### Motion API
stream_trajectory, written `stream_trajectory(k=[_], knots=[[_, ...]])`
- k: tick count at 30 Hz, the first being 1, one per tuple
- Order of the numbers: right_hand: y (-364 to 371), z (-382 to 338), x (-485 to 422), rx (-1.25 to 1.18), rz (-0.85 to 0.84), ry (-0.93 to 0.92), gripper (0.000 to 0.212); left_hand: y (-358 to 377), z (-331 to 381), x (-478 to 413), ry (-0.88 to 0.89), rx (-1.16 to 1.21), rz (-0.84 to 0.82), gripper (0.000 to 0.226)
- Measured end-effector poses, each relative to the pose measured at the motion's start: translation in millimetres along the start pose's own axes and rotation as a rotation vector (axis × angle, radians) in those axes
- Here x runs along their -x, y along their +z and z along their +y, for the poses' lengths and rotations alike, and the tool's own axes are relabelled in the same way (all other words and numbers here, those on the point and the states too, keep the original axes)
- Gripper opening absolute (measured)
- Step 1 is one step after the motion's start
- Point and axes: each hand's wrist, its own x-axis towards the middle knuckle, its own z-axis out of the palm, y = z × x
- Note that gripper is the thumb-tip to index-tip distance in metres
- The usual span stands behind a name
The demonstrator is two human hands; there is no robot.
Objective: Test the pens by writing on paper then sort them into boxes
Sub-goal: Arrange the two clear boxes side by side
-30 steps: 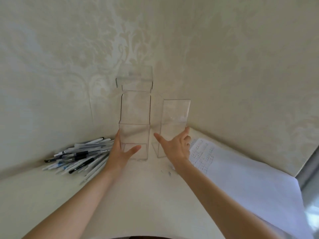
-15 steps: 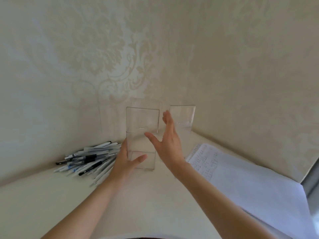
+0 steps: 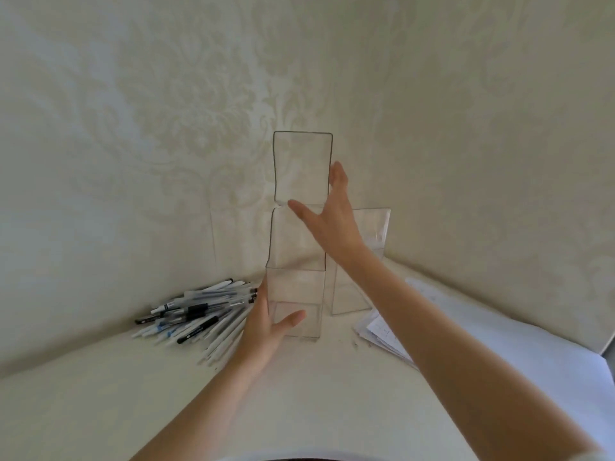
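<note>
A tall clear box [image 3: 296,294] stands on the table by the wall, its lid flap [image 3: 301,161] raised straight up. My left hand [image 3: 266,331] grips the box's base, thumb across the front and fingers round the left side. My right hand [image 3: 332,221] reaches up to the flap with straight fingers along its right edge and the thumb at the fold. A second clear box [image 3: 372,227] stands just right of the first, partly behind my right forearm. A heap of several pens [image 3: 199,311] lies left of the boxes. Sheets of paper [image 3: 499,344] lie to the right.
The pale table [image 3: 100,410] sits in a corner, with patterned wall [image 3: 166,128] close behind the boxes and on the right. The top sheet of the paper stack shows faint handwriting [image 3: 379,331].
My right hand has risen from between the boxes to the left box's flap, which now stands upright. My left hand stays on the box's base.
</note>
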Motion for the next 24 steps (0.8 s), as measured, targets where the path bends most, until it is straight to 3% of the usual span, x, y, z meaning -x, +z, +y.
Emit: stream_trajectory(k=[3, 7, 9, 11, 13, 14, 17, 20, 24], knots=[[0.9, -7.6, -20.9, 0.191, -0.099, 0.070, 0.086, 0.2, -1.2, 2.3, -0.002, 0.005, -0.012, 0.087], [0.3, -14.4, -20.0, 0.180, -0.127, 0.102, 0.079, 1.6, 1.6, 3.5, 0.004, 0.017, -0.018, 0.086], [-10.1, -12.1, -14.0, 0.162, -0.011, 0.031, 0.067, -0.4, 1.6, 1.9, 0.003, 0.012, -0.035, 0.089], [-28.4, -1.2, -4.2, 0.149, 0.251, -0.068, 0.052, -4.1, 0.2, 0.1, -0.016, -0.031, -0.047, 0.095], [-49.2, 20.8, 9.0, 0.108, 0.462, -0.065, 0.044, -6.2, -1.7, -0.5, -0.046, -0.043, -0.058, 0.106], [-58.7, 33.3, 16.6, 0.075, 0.471, -0.020, 0.043, -5.2, 1.2, 0.5, -0.074, -0.022, -0.042, 0.111], [-78.6, 70.9, 37.5, 0.000, 0.235, 0.118, 0.054, -2.9, 21.5, 1.3, -0.013, -0.080, 0.172, 0.109], [-90.2, 91.1, 41.6, -0.027, 0.062, 0.148, 0.076, -3.5, 50.3, -6.3, 0.388, -0.451, 0.389, 0.082], [-94.4, 94.2, 28.9, -0.006, -0.049, 0.118, 0.085, 8.9, 85.1, -27.3, 0.597, -0.719, 0.225, 0.065]])
